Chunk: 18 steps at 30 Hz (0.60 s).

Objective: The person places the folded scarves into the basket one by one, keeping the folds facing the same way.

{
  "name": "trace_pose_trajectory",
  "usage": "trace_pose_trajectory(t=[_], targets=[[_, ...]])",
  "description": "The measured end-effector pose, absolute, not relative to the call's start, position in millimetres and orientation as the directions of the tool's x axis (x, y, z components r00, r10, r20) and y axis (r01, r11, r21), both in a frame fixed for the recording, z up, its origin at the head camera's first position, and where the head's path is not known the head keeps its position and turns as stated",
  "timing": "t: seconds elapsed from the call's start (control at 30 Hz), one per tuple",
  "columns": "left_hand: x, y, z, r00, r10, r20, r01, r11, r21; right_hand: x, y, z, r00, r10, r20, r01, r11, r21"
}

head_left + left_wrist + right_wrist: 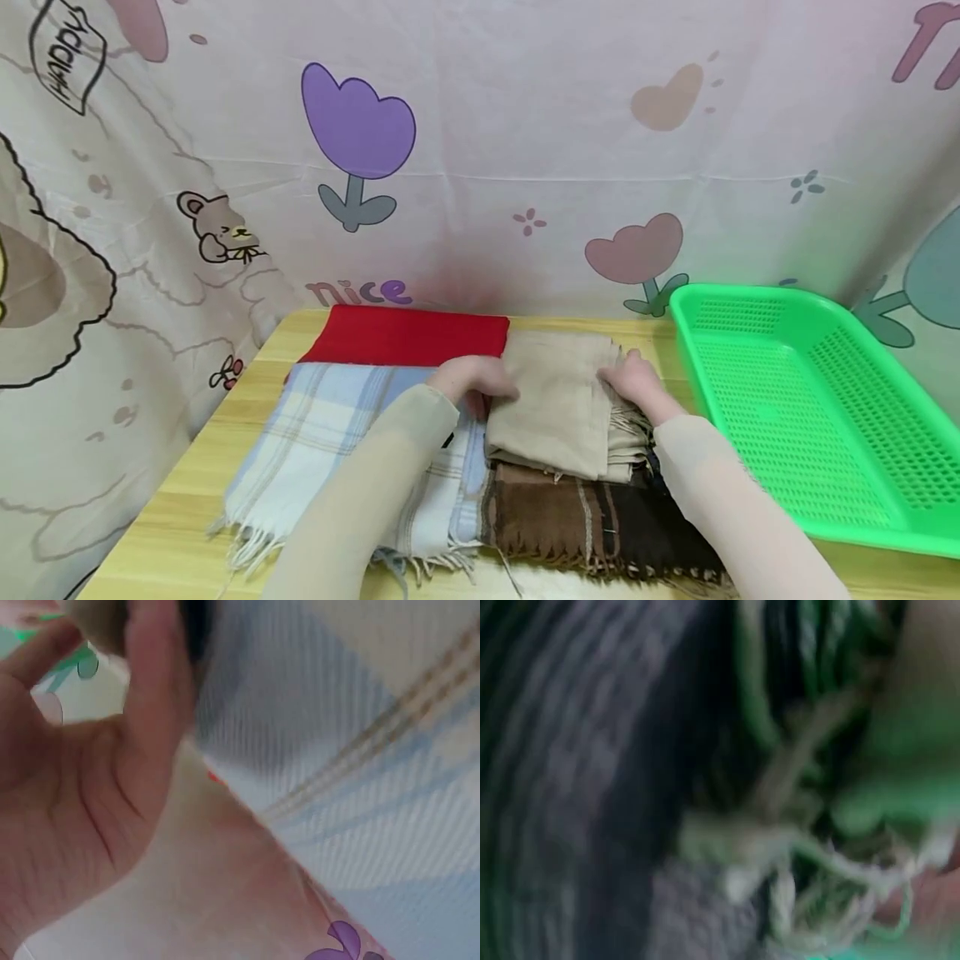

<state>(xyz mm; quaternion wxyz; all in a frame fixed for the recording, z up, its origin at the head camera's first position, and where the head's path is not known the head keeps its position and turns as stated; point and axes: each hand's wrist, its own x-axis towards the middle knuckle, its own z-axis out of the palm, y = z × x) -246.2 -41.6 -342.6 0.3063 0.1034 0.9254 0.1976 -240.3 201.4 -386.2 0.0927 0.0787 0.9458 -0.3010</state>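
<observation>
A folded beige scarf (558,400) with fringe along its right side lies on top of a brown and black plaid scarf (551,512). My left hand (474,379) holds the beige scarf's left edge, a bit of beige showing between thumb and fingers in the left wrist view. At the opposite edge, my right hand (636,385) grips the beige scarf near its fringe. Left of it is a light blue and white plaid scarf (322,425), overlapping a folded red scarf (420,335) behind. The right wrist view is blurred, with dark cloth and pale fringe (780,862) filling most of it.
A green plastic basket (787,408) with perforated sides stands at the right of the wooden table (187,492). Behind the table hangs a patterned cloth backdrop (480,150), which also runs along the left side.
</observation>
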Motion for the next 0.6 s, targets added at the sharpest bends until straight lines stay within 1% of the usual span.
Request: trace_pose_trajectory(t=[0.07, 0.13, 0.2, 0.27, 0.33, 0.4, 0.5, 0.6], targets=[[-251, -41, -344, -0.866, 0.239, -0.439, 0.027, 0.899, 0.437, -237, 204, -383, -0.953, 0.106, -0.284, 0.232, 0.860, -0.455], [-257, -39, -347, -0.910, 0.180, -0.374, -0.004, 0.897, 0.442, -235, 204, -378, -0.941, 0.103, -0.322, 0.227, 0.899, -0.374], [-261, -36, -353, -0.925, 0.145, -0.352, -0.012, 0.912, 0.410, -234, 203, -377, -0.930, 0.074, -0.361, 0.191, 0.935, -0.300], [-263, -33, -360, -0.929, 0.136, -0.343, -0.011, 0.919, 0.394, -233, 201, -378, -0.919, 0.040, -0.392, 0.165, 0.943, -0.290], [-264, -29, -367, -0.931, 0.147, -0.335, -0.020, 0.895, 0.446, -232, 199, -382, -0.917, 0.011, -0.398, 0.159, 0.926, -0.342], [-265, -26, -374, -0.934, 0.165, -0.317, -0.040, 0.834, 0.551, -232, 196, -387, -0.930, -0.004, -0.367, 0.158, 0.898, -0.410], [-266, -26, -382, -0.933, 0.179, -0.311, -0.104, 0.694, 0.712, -234, 193, -394, -0.952, -0.025, -0.304, 0.156, 0.816, -0.556], [-267, -30, -383, -0.923, 0.176, -0.341, -0.180, 0.585, 0.791, -235, 194, -394, -0.965, -0.005, -0.260, 0.180, 0.708, -0.683]])
